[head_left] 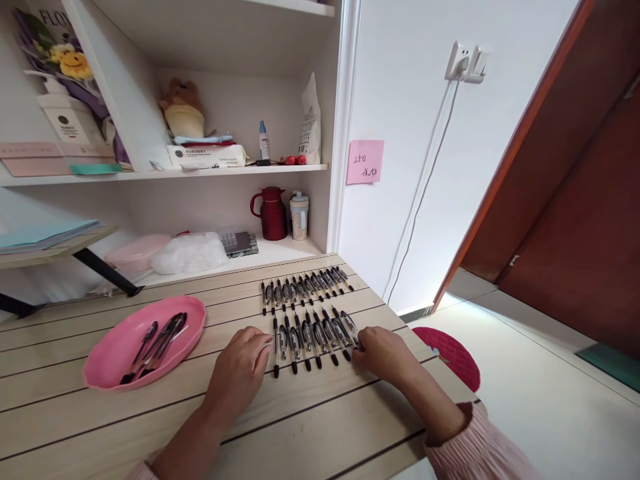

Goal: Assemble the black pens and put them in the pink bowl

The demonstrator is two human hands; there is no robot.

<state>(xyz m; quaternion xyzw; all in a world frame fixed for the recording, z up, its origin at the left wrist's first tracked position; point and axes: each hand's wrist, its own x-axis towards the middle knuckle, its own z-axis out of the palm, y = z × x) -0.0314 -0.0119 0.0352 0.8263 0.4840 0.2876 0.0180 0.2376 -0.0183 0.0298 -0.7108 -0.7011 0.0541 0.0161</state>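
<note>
Two rows of black pens lie side by side on the wooden table: a far row [303, 289] and a near row [313, 337]. My left hand [239, 373] rests on the table at the near row's left end, fingers curled, its fingertips by the leftmost pen. At the row's right end my right hand [385, 353] has its fingers closed in a pinch on the rightmost pen [350, 328]. A pink oval tray [113, 353] to the left holds several more black pens [157, 345].
White shelves behind the table carry a red jug [273, 213], a cup, a plastic bag, a pink box and papers. A pink note [365, 161] sticks to the wall. The table's right edge drops to the floor by a red cushion [453, 353] and a brown door.
</note>
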